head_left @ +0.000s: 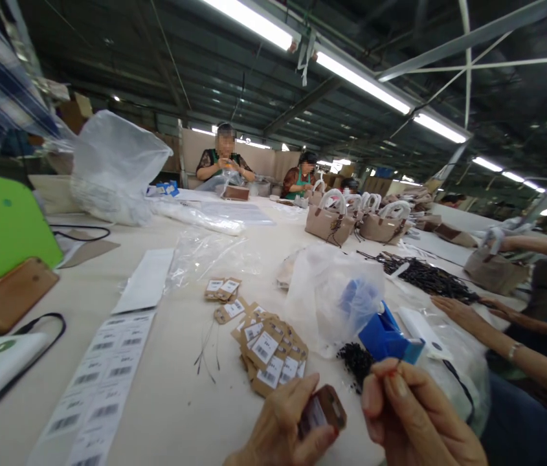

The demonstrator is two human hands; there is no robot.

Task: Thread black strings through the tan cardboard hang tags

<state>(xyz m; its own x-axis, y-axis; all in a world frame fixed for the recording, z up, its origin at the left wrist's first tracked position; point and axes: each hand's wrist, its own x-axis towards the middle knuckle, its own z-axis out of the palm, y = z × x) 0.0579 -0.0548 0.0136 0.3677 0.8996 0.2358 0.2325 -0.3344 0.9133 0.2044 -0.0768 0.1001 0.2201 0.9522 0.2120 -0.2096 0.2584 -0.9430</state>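
Note:
My left hand (pixel 287 424) is closed round a small stack of brown cardboard hang tags (pixel 324 414) with a hole near their end. Just to its right, my right hand (pixel 419 411) is raised with thumb and fingertips pinched together; whatever is between them is too small to make out. Beyond my left hand lies a loose pile of brown hang tags with white barcode stickers (pixel 273 346). A smaller group of tags (pixel 223 289) sits behind it, and thin strings (pixel 210 343) trail from one tag. A heap of small black pieces (pixel 355 362) lies near my right fingertips.
A sheet of barcode stickers (pixel 103 382) lies at left, near a phone (pixel 11 294) and a white device (pixel 1 369). A blue tape dispenser (pixel 387 336), plastic bag (pixel 331 298), black straps (pixel 423 278) and handbags (pixel 331 223) stand rightward. A co-worker's arms (pixel 491 336) reach in from the right.

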